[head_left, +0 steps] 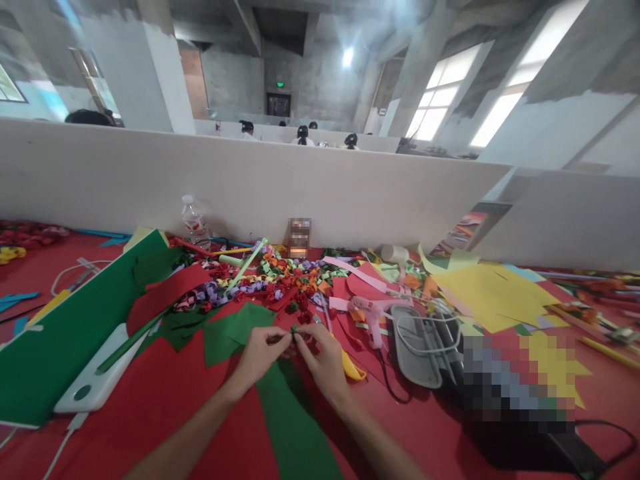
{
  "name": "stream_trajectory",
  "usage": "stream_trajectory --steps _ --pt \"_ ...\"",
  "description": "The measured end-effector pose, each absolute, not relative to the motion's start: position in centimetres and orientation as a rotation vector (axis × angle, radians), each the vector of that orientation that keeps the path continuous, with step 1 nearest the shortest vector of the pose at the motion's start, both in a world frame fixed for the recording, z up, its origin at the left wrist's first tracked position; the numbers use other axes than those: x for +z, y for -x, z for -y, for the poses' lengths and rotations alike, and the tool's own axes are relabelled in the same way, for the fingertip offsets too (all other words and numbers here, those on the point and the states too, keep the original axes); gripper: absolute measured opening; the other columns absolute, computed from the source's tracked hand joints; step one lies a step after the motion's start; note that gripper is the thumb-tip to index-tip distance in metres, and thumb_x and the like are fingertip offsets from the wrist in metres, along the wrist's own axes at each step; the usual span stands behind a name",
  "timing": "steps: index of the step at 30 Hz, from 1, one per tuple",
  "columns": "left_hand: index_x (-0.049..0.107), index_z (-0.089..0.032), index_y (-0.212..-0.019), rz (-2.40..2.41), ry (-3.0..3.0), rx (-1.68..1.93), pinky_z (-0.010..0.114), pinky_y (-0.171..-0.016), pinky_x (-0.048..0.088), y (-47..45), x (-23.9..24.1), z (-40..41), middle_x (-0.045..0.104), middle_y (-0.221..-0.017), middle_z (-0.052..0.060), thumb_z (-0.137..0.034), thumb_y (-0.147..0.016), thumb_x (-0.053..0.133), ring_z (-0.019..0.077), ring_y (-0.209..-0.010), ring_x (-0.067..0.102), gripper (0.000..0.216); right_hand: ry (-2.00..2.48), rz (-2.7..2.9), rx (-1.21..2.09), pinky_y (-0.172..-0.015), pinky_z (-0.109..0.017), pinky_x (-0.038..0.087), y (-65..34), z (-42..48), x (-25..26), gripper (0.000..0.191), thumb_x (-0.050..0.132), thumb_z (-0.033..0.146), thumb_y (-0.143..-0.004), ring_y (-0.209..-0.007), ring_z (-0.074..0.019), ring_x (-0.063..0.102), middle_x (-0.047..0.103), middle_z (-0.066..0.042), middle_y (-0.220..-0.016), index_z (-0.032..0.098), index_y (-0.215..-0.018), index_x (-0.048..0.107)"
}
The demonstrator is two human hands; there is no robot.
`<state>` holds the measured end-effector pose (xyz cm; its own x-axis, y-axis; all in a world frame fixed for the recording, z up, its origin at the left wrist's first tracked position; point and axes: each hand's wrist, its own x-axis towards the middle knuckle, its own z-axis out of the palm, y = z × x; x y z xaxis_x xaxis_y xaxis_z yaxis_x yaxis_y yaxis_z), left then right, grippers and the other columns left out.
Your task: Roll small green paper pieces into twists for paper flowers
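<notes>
My left hand [260, 352] and my right hand [324, 357] meet over the red table cover, fingertips pinched together on a small green and red paper piece [295, 331]. Both hands are closed in a pinch. A long green paper strip [295, 427] lies under my wrists. Just beyond my fingers lies a heap of curled paper strips [260, 280] in red, purple, green and orange. Yellow-handled scissors [350, 367] lie right beside my right hand.
A pink glue gun [367, 312] and a grey wire stand [423, 340] sit to the right, with yellow paper sheets [493, 293] beyond. A green board [70, 333], a white power bank [97, 377] and a water bottle [194, 223] are left. A white partition [250, 180] backs the table; other people sit behind it.
</notes>
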<state>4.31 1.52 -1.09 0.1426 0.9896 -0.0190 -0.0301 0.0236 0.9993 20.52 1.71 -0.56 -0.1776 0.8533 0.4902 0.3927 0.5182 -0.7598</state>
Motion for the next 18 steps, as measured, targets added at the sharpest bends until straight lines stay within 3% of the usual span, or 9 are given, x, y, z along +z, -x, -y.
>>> stream_trajectory --steps 7,12,18 --pt "0.076 -0.012 -0.079 -1.074 -1.236 1.147 0.031 -0.066 0.058 -4.7 -1.5 -1.2 0.073 -0.069 0.005 -0.040 -0.081 0.064 0.0193 -0.063 0.069 0.030 0.984 1.846 0.417 -0.073 -0.032 0.050 -20.6 -2.1 -1.5 0.009 0.058 0.016 -0.089 -0.081 -0.0194 0.061 0.067 -0.005 -0.085 0.021 -0.091 0.066" --pt "0.076 -0.012 -0.089 -1.047 -1.191 1.212 0.030 -0.069 0.058 -4.7 -1.0 -1.4 0.075 -0.077 0.006 -0.043 -0.083 0.063 0.0193 -0.069 0.069 0.034 0.903 1.984 0.296 -0.080 -0.036 0.051 -20.8 -2.0 -1.6 0.023 0.055 0.014 -0.090 -0.093 -0.0216 0.060 0.065 -0.009 -0.103 0.023 -0.108 0.067" --pt "0.074 -0.013 -0.090 -1.100 -1.289 1.197 0.030 -0.070 0.057 -4.2 -1.0 -1.7 0.076 -0.082 0.007 -0.040 -0.083 0.064 0.0208 -0.073 0.071 0.029 0.996 1.896 0.484 -0.093 -0.040 0.049 -20.9 -1.5 -0.5 0.024 0.053 0.019 -0.092 -0.108 -0.0235 0.057 0.060 -0.010 -0.115 0.026 -0.111 0.067"
